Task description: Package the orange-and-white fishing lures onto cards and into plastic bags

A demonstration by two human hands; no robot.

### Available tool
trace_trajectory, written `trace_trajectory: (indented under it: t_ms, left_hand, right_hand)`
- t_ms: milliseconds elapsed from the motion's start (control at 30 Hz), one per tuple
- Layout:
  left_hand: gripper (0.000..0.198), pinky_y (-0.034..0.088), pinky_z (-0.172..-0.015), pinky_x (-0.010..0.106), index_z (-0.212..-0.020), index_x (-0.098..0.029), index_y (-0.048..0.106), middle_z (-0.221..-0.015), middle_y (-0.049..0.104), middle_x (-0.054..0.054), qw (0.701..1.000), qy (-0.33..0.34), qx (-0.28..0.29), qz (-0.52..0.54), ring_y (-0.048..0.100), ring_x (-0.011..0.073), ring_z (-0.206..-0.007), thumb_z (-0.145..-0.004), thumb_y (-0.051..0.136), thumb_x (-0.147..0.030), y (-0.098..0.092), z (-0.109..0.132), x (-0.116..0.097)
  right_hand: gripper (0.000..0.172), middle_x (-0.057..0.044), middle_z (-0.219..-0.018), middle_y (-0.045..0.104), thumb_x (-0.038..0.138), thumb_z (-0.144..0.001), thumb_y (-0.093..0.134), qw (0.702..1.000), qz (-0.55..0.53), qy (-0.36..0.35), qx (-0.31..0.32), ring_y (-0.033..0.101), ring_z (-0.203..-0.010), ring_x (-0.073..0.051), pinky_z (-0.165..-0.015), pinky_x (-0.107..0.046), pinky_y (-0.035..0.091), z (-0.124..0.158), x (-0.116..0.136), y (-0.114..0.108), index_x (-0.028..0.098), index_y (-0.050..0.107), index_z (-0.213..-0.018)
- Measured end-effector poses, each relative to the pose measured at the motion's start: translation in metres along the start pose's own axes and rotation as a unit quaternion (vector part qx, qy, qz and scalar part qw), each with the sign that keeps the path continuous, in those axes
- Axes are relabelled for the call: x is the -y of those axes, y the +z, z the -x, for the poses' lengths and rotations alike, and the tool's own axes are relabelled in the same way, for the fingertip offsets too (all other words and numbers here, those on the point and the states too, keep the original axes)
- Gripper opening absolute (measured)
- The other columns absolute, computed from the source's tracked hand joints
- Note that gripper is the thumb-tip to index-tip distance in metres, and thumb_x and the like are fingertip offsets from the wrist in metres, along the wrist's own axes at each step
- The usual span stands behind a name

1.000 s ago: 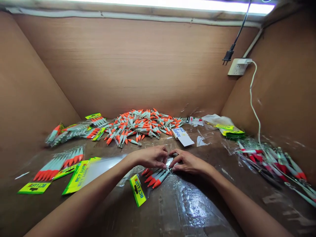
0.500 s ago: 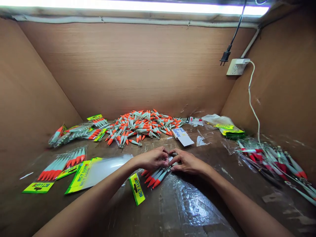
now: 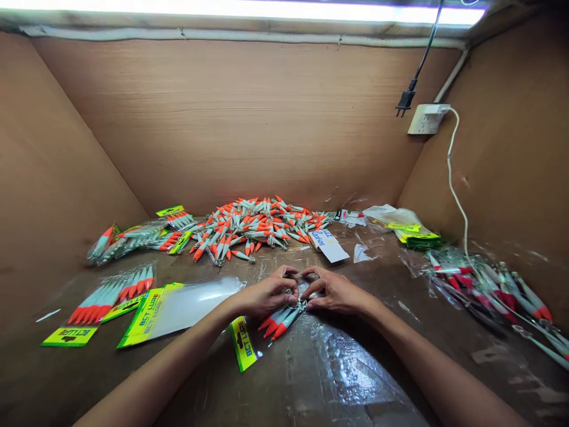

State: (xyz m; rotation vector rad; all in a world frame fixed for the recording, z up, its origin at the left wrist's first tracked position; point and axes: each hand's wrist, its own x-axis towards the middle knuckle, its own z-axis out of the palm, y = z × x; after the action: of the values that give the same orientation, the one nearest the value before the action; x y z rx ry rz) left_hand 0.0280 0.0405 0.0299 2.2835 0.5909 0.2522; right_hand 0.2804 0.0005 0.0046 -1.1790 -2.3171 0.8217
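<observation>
At the middle of the table a clear bag holds several orange-and-white fishing lures [image 3: 283, 322], their orange tips pointing toward me. Its yellow-green printed header [image 3: 243, 345] lies to the left, below my left forearm. My left hand [image 3: 272, 295] is closed over the upper part of the bag, thumb and fingers pinched together. Facing it, my right hand [image 3: 331, 292] pinches the clear plastic at the bag's far end, beside the lures' metal rings. The fingers partly hide the plastic and the hooks.
Behind my hands lies a heap of loose lures [image 3: 258, 225] with a white handwritten card [image 3: 329, 245]. Flat bags [image 3: 195, 305] and filled packs [image 3: 106, 290] are on the left. Red-and-white lures [image 3: 493, 287] and a white cable [image 3: 450, 154] are on the right.
My left hand has shifted slightly and its fingers have curled differently over the bag. The bag's header and lures have turned a little. My right hand stays nearly in place.
</observation>
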Motion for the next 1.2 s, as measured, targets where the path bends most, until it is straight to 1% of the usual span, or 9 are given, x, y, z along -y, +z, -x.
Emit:
trace_trajectory:
  t_ms: [100,233,433,567,633,733,933,1033,1200]
  left_hand:
    - [0.02,0.031,-0.114,0.04,-0.094,-0.022,0.069,-0.139,0.042,0.007,1.0,0.009,-0.001,-0.009,0.04,0.0254,-0.134,-0.096,0.055,-0.038,0.001,-0.001,-0.003]
    - [0.02,0.033,-0.113,0.04,-0.093,-0.022,0.068,-0.139,0.042,0.006,1.0,0.011,0.001,-0.009,0.043,0.0247,-0.131,-0.097,0.054,-0.036,0.002,0.0,-0.007]
    - [0.019,0.032,-0.115,0.038,-0.095,-0.022,0.07,-0.142,0.041,0.006,1.0,0.026,0.01,0.012,0.041,0.0247,-0.135,-0.096,0.057,-0.036,0.002,0.002,-0.006]
    - [0.017,0.031,-0.116,0.041,-0.098,-0.024,0.069,-0.143,0.041,0.006,0.999,0.008,-0.04,-0.018,0.038,0.0245,-0.138,-0.097,0.056,-0.035,0.008,0.004,-0.008]
    - [0.018,0.032,-0.116,0.044,-0.11,-0.027,0.066,-0.146,0.038,0.007,0.994,-0.016,-0.1,-0.043,0.035,0.0256,-0.141,-0.097,0.056,-0.035,0.015,0.011,-0.011]
    - [0.038,0.036,-0.114,0.046,-0.134,-0.03,0.051,-0.151,0.036,0.01,0.98,-0.059,-0.167,-0.094,0.038,0.0265,-0.14,-0.097,0.055,-0.034,0.028,0.038,-0.016]
    - [0.057,0.033,-0.117,0.054,-0.15,-0.034,0.032,-0.16,0.029,0.008,0.96,-0.103,-0.151,-0.213,0.032,0.0305,-0.145,-0.097,0.054,-0.037,0.064,0.094,-0.017]
    - [0.06,0.031,-0.117,0.056,-0.153,-0.033,0.028,-0.162,0.026,0.008,0.952,-0.108,-0.149,-0.244,0.03,0.031,-0.146,-0.098,0.053,-0.035,0.075,0.097,-0.013]
    - [0.06,0.03,-0.117,0.058,-0.152,-0.033,0.029,-0.163,0.023,0.008,0.948,-0.099,-0.157,-0.259,0.028,0.0313,-0.147,-0.098,0.053,-0.034,0.078,0.094,-0.011]
  right_hand:
    - [0.033,0.001,-0.141,0.051,0.04,-0.074,0.082,1.0,-0.007,-0.018,-0.004,0.057,-0.119,-0.025,-0.106,-0.036,0.04,0.0,0.002,0.0,0.038,0.077,-0.106]
    - [0.023,0.0,-0.14,0.051,0.04,-0.077,0.08,0.999,-0.022,-0.039,0.004,0.056,-0.121,-0.024,-0.107,-0.036,0.04,-0.001,0.002,0.003,0.035,0.079,-0.099]
    - [0.022,-0.002,-0.141,0.05,0.04,-0.078,0.079,0.999,-0.023,-0.034,0.003,0.054,-0.124,-0.026,-0.108,-0.038,0.038,-0.001,0.001,0.006,0.033,0.08,-0.098]
    - [0.027,-0.003,-0.141,0.048,0.038,-0.075,0.081,1.0,-0.019,-0.024,-0.008,0.054,-0.123,-0.027,-0.108,-0.04,0.039,-0.001,0.006,0.005,0.032,0.078,-0.101]
    - [0.027,-0.003,-0.142,0.047,0.035,-0.073,0.083,1.0,-0.02,-0.017,-0.016,0.053,-0.124,-0.028,-0.108,-0.042,0.039,-0.001,0.007,0.005,0.031,0.078,-0.099]
    - [0.022,-0.002,-0.143,0.045,0.031,-0.074,0.083,1.0,-0.021,-0.014,-0.013,0.054,-0.124,-0.028,-0.109,-0.042,0.038,0.0,0.008,0.004,0.031,0.078,-0.095]
    - [0.014,-0.002,-0.144,0.046,0.033,-0.078,0.08,0.999,-0.03,-0.027,-0.002,0.052,-0.126,-0.027,-0.108,-0.041,0.039,0.001,0.012,0.008,0.029,0.079,-0.091]
    - [0.014,-0.003,-0.145,0.046,0.036,-0.079,0.079,0.999,-0.028,-0.039,-0.003,0.05,-0.128,-0.027,-0.109,-0.041,0.038,0.001,0.014,0.014,0.029,0.08,-0.091]
    - [0.016,-0.003,-0.147,0.045,0.038,-0.079,0.079,0.998,-0.04,-0.042,0.003,0.049,-0.128,-0.027,-0.109,-0.041,0.038,0.001,0.018,0.017,0.029,0.08,-0.092]
